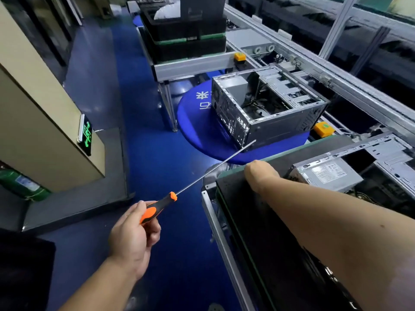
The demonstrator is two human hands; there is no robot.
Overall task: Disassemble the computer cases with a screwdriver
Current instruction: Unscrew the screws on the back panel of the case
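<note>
Two open computer cases (267, 106) holding metal parts, left hand (134, 234) gripping screwdriver (157, 209), right hand (260, 176) grip unclear

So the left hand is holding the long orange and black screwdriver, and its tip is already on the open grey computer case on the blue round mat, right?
Not quite. In the head view the left hand does hold the long orange and black screwdriver, but its tip is in the air, short of the open grey computer case on the blue round mat.
</note>
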